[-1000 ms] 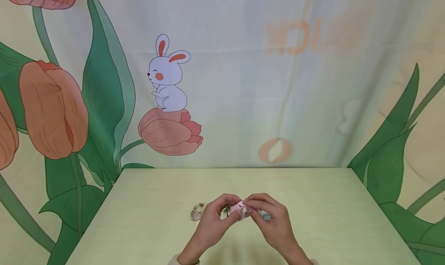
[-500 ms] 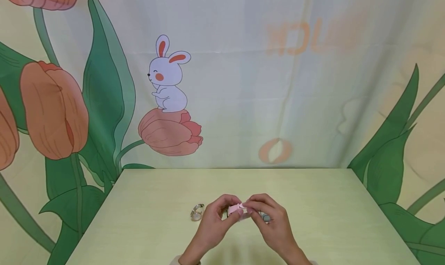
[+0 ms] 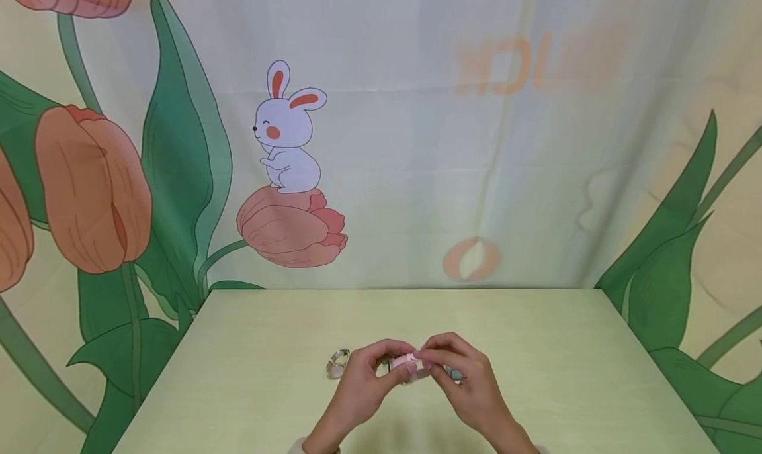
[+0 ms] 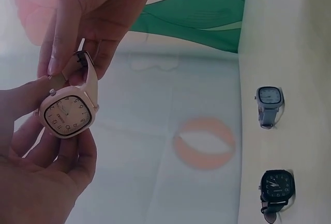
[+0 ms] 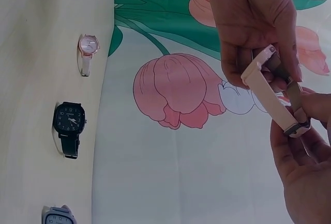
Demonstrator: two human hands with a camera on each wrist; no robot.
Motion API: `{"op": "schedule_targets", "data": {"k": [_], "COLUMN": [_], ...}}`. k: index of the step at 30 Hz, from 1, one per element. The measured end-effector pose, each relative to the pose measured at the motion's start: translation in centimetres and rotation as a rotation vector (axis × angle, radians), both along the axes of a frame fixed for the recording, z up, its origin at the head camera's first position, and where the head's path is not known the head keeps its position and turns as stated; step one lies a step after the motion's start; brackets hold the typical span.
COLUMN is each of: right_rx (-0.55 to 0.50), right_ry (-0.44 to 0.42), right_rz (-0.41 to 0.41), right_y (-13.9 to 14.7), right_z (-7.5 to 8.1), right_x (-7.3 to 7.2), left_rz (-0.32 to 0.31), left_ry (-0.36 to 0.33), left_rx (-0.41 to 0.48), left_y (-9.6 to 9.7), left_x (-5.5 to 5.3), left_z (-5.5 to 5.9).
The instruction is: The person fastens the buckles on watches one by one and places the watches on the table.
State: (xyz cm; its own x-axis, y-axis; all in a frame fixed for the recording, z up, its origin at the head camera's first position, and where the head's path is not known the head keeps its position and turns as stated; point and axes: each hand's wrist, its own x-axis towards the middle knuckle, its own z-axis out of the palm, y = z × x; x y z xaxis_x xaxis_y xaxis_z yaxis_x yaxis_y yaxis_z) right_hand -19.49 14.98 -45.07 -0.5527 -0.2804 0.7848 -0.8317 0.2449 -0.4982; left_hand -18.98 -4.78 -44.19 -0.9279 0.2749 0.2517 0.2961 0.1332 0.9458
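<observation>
A pink wristwatch (image 3: 401, 361) with a rounded square case is held between both hands above the table, its strap looped. My left hand (image 3: 370, 382) grips it by the case; the dial (image 4: 68, 115) shows in the left wrist view. My right hand (image 3: 471, 382) pinches the strap by the metal buckle (image 5: 297, 129), best seen in the right wrist view. There, the pink strap (image 5: 270, 97) runs from the case down to the buckle, with the other strap part behind it. The right fingertips partly cover the strap end.
On the pale table (image 3: 268, 321) lie a small watch with a round dial (image 5: 89, 45) to the left, a black square watch (image 5: 70, 118) behind the hands, and a grey-blue watch (image 4: 269, 96) to the right. A printed curtain (image 3: 393, 176) hangs beyond the table's back edge.
The pink strap by the buckle, raised and bent a second ago, now lies flatter. My right fingers have shifted slightly at the strap, while my left hand keeps its grip.
</observation>
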Motion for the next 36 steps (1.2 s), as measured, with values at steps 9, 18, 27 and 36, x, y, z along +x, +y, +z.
{"op": "schedule_targets", "data": {"k": [9, 18, 27, 36], "right_rx": [0.038, 0.045, 0.031, 0.006], "right_ry": [0.021, -0.132, -0.123, -0.188], "right_rz": [0.052, -0.079, -0.013, -0.061], "right_y": [0.50, 0.53, 0.61, 0.39], "right_z": [-0.04, 0.04, -0.07, 0.12], "right_x": [-0.31, 0.03, -0.02, 0.24], "left_rz": [-0.006, 0.030, 0.030, -0.010], "left_ry": [0.057, -0.021, -0.074, -0.077], "left_rx": [-0.059, 0.014, 0.059, 0.124], "left_y": [-0.20, 0.21, 0.18, 0.02], "left_x": [-0.05, -0.14, -0.15, -0.30], "left_z": [-0.22, -0.22, -0.28, -0.41]}}
